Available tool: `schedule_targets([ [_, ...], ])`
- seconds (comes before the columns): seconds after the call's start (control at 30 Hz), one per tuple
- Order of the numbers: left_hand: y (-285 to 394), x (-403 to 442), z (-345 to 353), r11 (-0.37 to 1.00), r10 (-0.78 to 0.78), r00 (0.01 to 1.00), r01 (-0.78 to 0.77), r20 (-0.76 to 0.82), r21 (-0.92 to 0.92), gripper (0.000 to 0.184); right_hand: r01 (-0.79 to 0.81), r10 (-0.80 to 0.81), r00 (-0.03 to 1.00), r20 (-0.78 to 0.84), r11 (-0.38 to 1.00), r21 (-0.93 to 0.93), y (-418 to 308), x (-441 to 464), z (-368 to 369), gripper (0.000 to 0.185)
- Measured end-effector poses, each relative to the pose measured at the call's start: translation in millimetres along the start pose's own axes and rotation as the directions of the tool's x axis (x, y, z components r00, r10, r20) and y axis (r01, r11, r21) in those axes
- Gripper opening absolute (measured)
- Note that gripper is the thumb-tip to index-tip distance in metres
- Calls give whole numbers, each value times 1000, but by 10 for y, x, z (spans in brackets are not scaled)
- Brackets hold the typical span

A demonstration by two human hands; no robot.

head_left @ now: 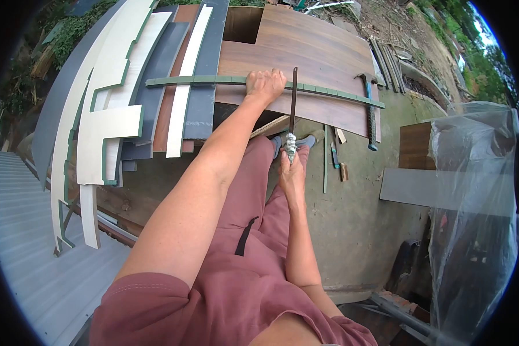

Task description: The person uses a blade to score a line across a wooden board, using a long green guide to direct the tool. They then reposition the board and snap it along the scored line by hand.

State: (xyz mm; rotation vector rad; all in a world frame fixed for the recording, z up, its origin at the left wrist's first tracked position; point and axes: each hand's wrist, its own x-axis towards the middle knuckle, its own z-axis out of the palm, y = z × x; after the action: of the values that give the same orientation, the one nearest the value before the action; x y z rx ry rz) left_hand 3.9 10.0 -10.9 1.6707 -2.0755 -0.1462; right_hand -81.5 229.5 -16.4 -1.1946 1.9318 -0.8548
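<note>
While my left hand [266, 83] grips the strip [334, 92] near the board's [311, 49] near edge, my right hand [292, 172], wrapped round the saw [293, 115], should stroke lightly and squarely.

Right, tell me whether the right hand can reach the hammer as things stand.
Probably not now: the right hand grips a long-bladed tool. Otherwise the way looks free, with nothing visible covering the lower part of the hammer.

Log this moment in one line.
left hand: closed over green strip | right hand: gripping wrapped handle | blade: crosses strip in view, contact unclear
</note>
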Motion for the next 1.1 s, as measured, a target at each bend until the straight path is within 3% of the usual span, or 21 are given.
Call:
schedule_targets([
  [0.1, -19, 45, 38, 1000, 1, 1000, -2, -9, -9, 36, -8, 10, 999, 53, 999, -49, 50, 124, -27, 31],
  [0.23, -31, 78, 77, 1000, 15, 999, -15, -48, -9, 37, 42, -42, 999, -3, 999, -1, -4, 180, -37, 31],
  [0.3, -36, 75, 84, 1000, 5, 999, -4, -39, 4, 37, -223, 210, 970, 122, 969, 108, -165, 176, -146, 32],
  [0.33, -19, 58, 69, 1000, 10, 999, -10, -31, 7, 37, -230, 217, 969, 123, 966, 114, -221, 180, -211, 32],
  [0.43, -18, 65, 29, 1000, -6, 1000, 6, -20, 6, 37, -167, 165, 974, 154, 986, 0, -232, 272, -312, 31],
  [0.5, -6, 65, 33, 1000, -1, 1000, 2, -23, 21, 37, 69, -67, 997, 46, 996, -49, -145, 345, -294, 30],
  [0.6, -12, 63, 59, 1000, -14, 1000, 14, -26, -16, 38, 134, -135, 991, 9, 977, -167, -281, 580, -238, 30],
  [0.7, -16, 80, 58, 1000, -15, 1000, 15, -20, -4, 38, 149, -166, 985, -55, 961, -233, -454, 746, -137, 30],
  [0.87, -4, 88, 53, 999, -23, 1000, 24, -21, 23, 37, 89, -97, 995, -14, 956, -278, -321, 375, -132, 29],
  [0.93, -11, 63, 37, 999, -27, 999, 28, -21, 29, 37, 7, -8, 1000, -6, 993, -118, -212, 113, -127, 28],
  [1.1, -28, 62, 94, 1000, 11, 997, -12, -82, -20, 35, -4, 5, 1000, 8, 995, -97, -160, 327, -153, 27],
])
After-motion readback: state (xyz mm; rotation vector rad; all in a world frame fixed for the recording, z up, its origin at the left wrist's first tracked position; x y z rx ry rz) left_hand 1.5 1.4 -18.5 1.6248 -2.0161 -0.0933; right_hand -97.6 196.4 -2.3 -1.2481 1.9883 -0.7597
